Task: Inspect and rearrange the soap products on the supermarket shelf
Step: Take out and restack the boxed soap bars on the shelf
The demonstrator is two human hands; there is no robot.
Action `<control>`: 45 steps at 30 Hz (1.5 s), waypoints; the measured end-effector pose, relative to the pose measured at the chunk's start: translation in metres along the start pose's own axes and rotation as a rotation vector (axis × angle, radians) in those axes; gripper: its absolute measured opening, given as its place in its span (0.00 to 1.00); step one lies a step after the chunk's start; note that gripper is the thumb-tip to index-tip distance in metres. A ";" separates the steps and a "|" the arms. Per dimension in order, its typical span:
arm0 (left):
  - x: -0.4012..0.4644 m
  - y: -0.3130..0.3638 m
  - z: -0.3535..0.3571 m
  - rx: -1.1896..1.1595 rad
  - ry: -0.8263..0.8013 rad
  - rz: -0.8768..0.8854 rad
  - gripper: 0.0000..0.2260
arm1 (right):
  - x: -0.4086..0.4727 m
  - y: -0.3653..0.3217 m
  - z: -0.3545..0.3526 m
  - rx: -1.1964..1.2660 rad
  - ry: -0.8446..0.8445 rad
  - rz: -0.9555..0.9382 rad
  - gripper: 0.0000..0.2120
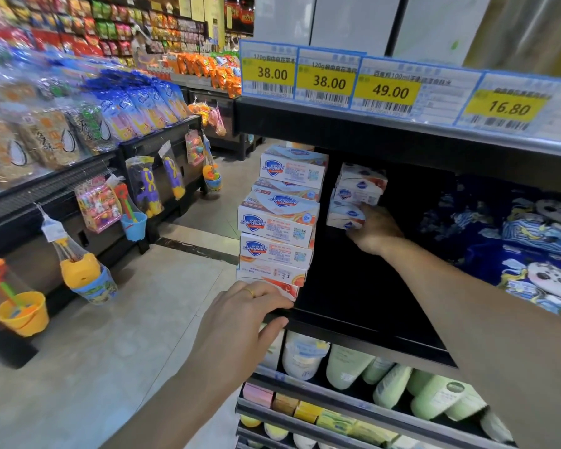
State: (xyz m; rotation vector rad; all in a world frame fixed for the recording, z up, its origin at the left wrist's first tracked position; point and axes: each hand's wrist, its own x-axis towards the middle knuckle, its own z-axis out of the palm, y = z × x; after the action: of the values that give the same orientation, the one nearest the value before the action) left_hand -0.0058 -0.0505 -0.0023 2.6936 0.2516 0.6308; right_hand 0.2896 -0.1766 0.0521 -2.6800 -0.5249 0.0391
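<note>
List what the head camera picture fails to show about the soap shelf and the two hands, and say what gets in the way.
- Right hand: its fingertips hide behind the small rear soap stack, so its grip is unclear.
- Bottom box of the front soap stack: partly covered by the left hand.
- Price tags: product text too blurred to read.
- Shelf back: lost in shadow.

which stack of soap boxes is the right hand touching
The shorter stack of white soap boxes set deeper in the black shelf; the right hand grips its bottom box. The taller front-edge stack meets only the left hand.
</note>
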 end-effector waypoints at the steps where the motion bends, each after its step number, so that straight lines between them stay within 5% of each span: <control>1: 0.000 0.000 0.000 -0.003 0.001 0.002 0.13 | 0.001 -0.001 0.006 -0.013 -0.014 0.004 0.35; 11: -0.001 0.000 0.001 0.003 0.009 -0.009 0.12 | -0.008 0.003 0.011 0.123 0.119 0.037 0.16; 21: -0.003 0.004 -0.004 -0.023 -0.016 -0.038 0.12 | -0.095 0.002 0.006 0.345 0.408 0.042 0.18; 31: -0.008 0.042 -0.031 -0.723 -0.145 -0.331 0.08 | -0.218 0.026 -0.004 0.587 0.468 -0.307 0.20; 38: -0.001 0.079 -0.038 -1.102 -0.145 -0.462 0.15 | -0.253 0.032 0.000 0.664 0.382 -0.443 0.22; 45: -0.006 0.093 -0.034 -1.183 -0.117 -0.439 0.15 | -0.275 0.032 -0.010 0.865 0.264 -0.451 0.25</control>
State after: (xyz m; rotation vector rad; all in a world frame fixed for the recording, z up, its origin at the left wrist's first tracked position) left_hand -0.0185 -0.1270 0.0594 1.4629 0.2961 0.3088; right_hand 0.0471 -0.3087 0.0349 -1.6605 -0.7887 -0.1741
